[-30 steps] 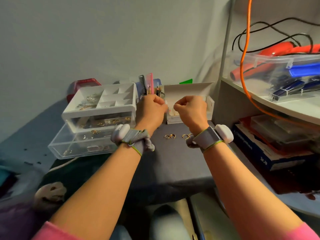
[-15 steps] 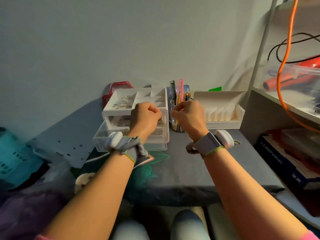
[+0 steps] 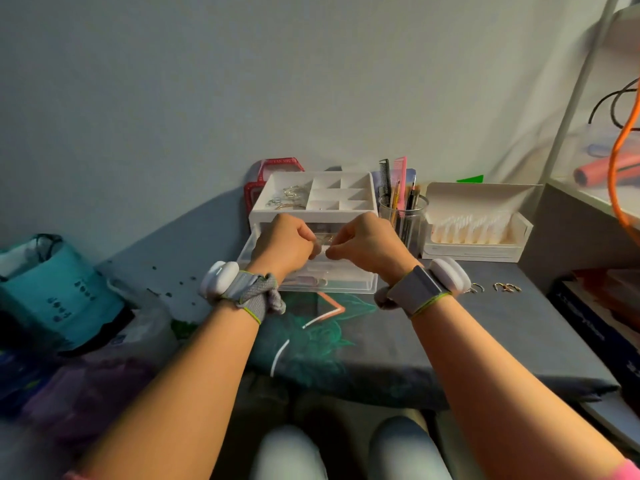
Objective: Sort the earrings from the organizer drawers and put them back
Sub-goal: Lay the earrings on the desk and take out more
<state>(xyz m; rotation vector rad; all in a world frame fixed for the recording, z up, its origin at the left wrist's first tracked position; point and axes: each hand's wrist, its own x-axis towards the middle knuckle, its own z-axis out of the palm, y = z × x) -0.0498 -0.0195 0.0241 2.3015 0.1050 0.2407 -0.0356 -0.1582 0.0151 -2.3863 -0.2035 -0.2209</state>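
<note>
A white organizer (image 3: 311,215) stands at the back of the dark table, and its top tray holds several hoop earrings (image 3: 289,197) in the left compartment. Its clear lower drawer (image 3: 332,288) is pulled out toward me. My left hand (image 3: 284,244) and my right hand (image 3: 370,245) meet just above that drawer. Their fingertips pinch one small pale item (image 3: 323,249) between them, too small to identify. Loose gold hoop earrings (image 3: 506,287) lie on the table right of my right wrist.
A clear cup of pens and combs (image 3: 403,220) stands right of the organizer, beside an open white box (image 3: 478,233). A shelf unit (image 3: 588,199) with an orange cable (image 3: 620,168) walls the right side. A teal bag (image 3: 52,292) sits at the left.
Both hands moved left from in front of the white box to the organizer and dropped over its open drawer, staying pinched together. My view swung left with them.
</note>
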